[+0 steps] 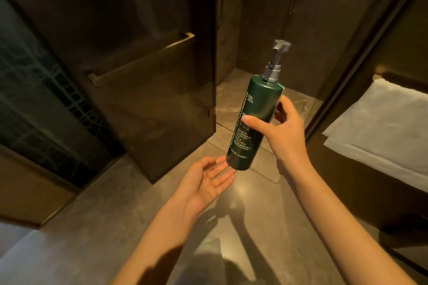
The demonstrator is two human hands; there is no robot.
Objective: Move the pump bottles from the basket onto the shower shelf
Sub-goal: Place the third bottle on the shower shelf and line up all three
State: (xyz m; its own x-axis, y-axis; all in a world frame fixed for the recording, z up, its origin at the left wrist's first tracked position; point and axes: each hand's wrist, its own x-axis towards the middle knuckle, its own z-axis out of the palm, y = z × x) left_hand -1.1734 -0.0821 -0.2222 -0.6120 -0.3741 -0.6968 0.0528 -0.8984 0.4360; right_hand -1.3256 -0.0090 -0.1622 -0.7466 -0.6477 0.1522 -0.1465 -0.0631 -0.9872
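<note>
**Bottle in hand at the shower entrance, shelf not in sight**

Head view:
- Right hand is wrapped round the middle of the bottle, thumb across the label, fingers behind. Mid-body grip likely keeps the weight balanced for carrying.
- Bottle is in the air, tilted a bit, pump up and leaning away from the person. It hangs in front of the open shower doorway, with the floor inside below it.
- Left hand is open, palm up, fingertips right at the bottle's base. Touching or just short of it, can't tell. Looks like a support under the base, or prep for a handover.
- Bottle look: dark green cylinder, flat shoulder, pale print running lengthwise, grey pump with a raised neck. Print is too blurred to read.
- Glass door with its bar handle stands left of the bottle; white towel hangs right of it.
- Basket and shelf are both out of frame. My guess: mid-transfer, placement not yet done.
</note>
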